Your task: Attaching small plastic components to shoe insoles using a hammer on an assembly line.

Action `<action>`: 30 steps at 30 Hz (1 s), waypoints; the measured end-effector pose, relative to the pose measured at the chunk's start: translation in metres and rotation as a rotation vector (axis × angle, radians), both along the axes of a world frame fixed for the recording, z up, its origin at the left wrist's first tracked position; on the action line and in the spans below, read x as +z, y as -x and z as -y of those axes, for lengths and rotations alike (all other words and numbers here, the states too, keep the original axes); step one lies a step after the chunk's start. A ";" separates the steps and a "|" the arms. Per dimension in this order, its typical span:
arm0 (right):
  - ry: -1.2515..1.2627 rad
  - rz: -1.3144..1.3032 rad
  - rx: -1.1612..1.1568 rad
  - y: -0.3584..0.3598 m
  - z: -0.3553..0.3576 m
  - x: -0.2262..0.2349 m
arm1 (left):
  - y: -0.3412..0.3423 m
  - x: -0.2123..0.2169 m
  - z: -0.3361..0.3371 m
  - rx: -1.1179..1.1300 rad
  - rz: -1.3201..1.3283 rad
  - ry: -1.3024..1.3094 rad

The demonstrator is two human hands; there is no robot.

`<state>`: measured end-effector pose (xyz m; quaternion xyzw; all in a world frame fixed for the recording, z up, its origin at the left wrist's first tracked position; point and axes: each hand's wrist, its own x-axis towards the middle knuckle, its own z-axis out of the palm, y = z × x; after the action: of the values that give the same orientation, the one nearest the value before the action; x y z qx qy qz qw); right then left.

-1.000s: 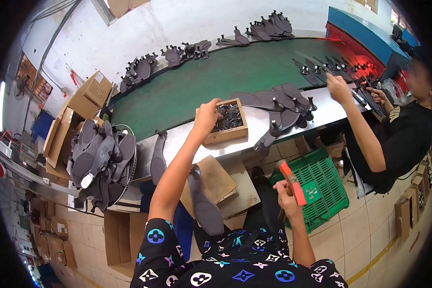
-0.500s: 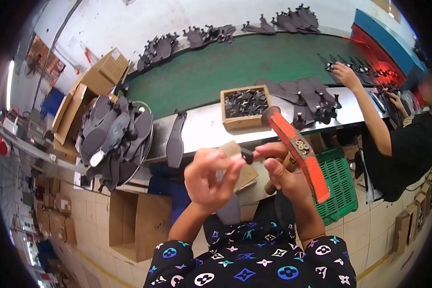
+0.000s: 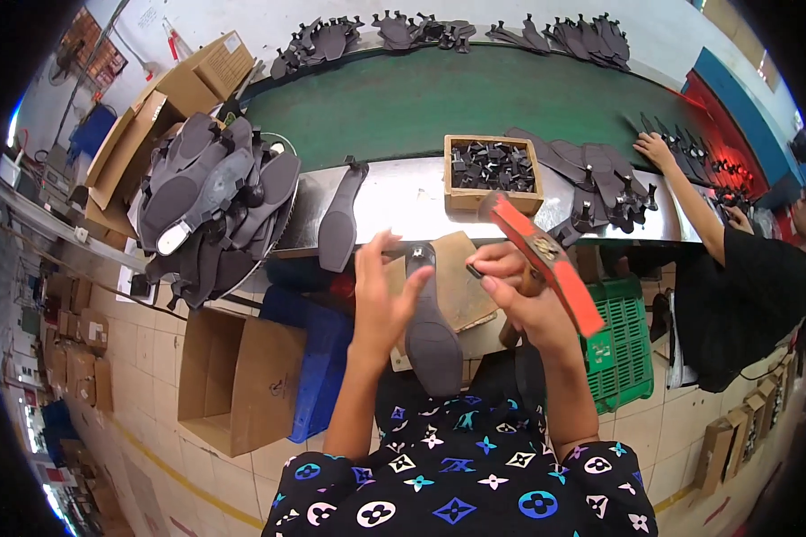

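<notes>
Green belt (image 3: 403,112) ahead; our left hand (image 3: 381,304) empty by a light-looking sole (image 3: 434,353) — hold its middle; right hand (image 3: 539,309) grips hammer (image 3: 575,288), black bit (image 3: 474,270).

A white wall (image 3: 282,22) stands beyond pale floor tiles (image 3: 157,376).

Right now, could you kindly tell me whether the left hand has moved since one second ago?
Yes: judged against the wooden box, the left hand has drawn back from it, leftward and toward the patterned shirt.

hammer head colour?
Hammer head: mostly orange-red, dark at one end. Shows best in the head view.
</notes>
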<state>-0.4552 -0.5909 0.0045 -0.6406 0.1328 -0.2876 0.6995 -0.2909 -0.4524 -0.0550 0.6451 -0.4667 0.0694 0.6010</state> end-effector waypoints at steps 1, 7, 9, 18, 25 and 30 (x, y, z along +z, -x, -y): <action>0.004 -0.003 0.012 -0.006 0.004 -0.006 | -0.014 -0.010 0.002 0.154 0.194 -0.176; 0.274 -0.163 -0.015 -0.052 0.019 -0.050 | -0.041 -0.056 0.019 -0.069 -0.324 -0.316; 0.288 -0.140 0.004 -0.061 0.023 -0.062 | -0.037 -0.059 0.016 0.016 0.000 -0.294; 0.557 -0.151 0.162 -0.067 0.035 -0.079 | -0.009 -0.070 0.011 0.157 0.039 -0.252; 0.466 -0.136 0.159 -0.067 0.021 -0.079 | -0.013 -0.075 0.001 0.086 -0.059 -0.307; 0.719 -0.173 0.129 -0.067 0.018 -0.070 | -0.017 -0.074 0.000 0.041 -0.046 -0.370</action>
<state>-0.3883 -0.6090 -0.0654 -0.8742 0.0412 -0.2159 0.4330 -0.2741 -0.4524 -0.1288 0.7554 -0.4444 -0.0201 0.4811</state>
